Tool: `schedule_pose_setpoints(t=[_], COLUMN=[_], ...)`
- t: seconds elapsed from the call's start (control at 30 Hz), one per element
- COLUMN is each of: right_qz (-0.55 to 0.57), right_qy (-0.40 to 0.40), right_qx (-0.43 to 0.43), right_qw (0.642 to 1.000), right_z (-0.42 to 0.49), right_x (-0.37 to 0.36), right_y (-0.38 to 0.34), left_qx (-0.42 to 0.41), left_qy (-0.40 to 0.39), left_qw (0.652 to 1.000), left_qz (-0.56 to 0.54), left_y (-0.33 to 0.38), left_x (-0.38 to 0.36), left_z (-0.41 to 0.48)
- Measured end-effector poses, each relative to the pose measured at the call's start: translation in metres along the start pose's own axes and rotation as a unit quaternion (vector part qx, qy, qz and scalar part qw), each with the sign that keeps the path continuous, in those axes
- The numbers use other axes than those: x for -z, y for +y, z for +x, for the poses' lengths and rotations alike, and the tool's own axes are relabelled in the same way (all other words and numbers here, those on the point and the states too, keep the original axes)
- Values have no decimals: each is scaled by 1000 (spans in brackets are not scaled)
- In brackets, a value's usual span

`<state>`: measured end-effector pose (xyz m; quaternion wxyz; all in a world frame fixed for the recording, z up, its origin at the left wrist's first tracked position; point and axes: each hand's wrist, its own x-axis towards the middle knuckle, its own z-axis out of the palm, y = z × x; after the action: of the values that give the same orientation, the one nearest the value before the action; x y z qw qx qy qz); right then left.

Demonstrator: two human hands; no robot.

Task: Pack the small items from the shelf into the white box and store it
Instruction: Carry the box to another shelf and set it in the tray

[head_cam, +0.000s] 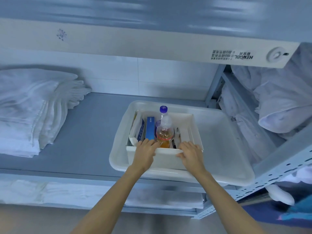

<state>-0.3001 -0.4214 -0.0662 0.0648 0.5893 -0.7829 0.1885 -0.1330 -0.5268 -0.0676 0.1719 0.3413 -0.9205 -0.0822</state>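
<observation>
Our left hand and right hand both hold the near edge of the box, fingers curled over it. The box sits in the tray on the shelf. We should move it slowly and flat, so the bottle does not tip.

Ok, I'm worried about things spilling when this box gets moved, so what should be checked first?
1. Grip: left hand and right hand both hold the near rim of the white box: ok.
2. Bottle stands inside the box, purple cap on: ok.
3. Blue carton sits inside the box: ok.
4. Box rests within the white tray: ok.
5. Folded linen lies apart from the tray: ok.
6. Tray fully on the shelf: cannot tell; its near rim reaches the front edge.
</observation>
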Motion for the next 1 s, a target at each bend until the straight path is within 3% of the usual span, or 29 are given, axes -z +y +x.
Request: schedule_pose_setpoints(t=[0.2, 0.37, 1.0], right_qz=[27, 20, -87], right_qy=[-46, -37, -17], right_qx=[15, 13, -31], right_qw=[998, 999, 996], right_z=[5, 14, 27], right_x=[-7, -9, -17], right_y=[-2, -9, 3], left_qx=[30, 58, 97], left_qy=[-48, -74, -43], left_qw=[998, 996, 991], left_qz=[0, -4, 80], left_y=[-7, -16, 10], left_x=[-5, -3, -17], left_z=[8, 24, 32])
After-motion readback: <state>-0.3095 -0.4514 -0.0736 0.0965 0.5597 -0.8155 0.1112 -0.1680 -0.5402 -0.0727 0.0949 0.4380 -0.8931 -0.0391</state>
